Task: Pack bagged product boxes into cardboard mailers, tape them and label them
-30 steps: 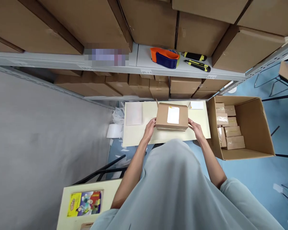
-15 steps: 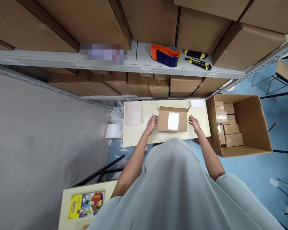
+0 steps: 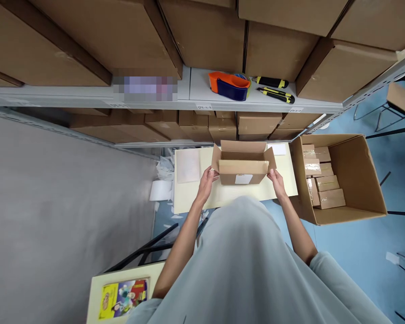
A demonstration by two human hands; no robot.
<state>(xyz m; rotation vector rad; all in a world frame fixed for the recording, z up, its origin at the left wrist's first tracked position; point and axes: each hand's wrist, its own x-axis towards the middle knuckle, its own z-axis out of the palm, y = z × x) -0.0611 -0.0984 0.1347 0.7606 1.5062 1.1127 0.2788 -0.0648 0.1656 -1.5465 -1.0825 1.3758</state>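
Observation:
A small cardboard box point(image 3: 230, 167) with a white label point(image 3: 243, 179) on its near side is on the cream table point(image 3: 189, 198). Its top is open, with the back flap raised and both side flaps spread outward. My left hand point(image 3: 206, 182) pinches the lower corner of the left side flap. On the other side, my right hand point(image 3: 276, 181) has its thumb and fingers on the right side flap. Shadow hides the inside of the box.
A large open carton point(image 3: 361, 180) holding several small taped boxes point(image 3: 330, 198) stands to the right. Above the table, a metal shelf point(image 3: 185, 94) carries cartons, a tape dispenser point(image 3: 230, 85) and utility knives point(image 3: 275, 95). A colourful book point(image 3: 123, 299) lies on another table behind left.
The box has tilted so its open top now shows and its side flaps stand out. Both my hands, apart from the box before, have come onto the side flaps.

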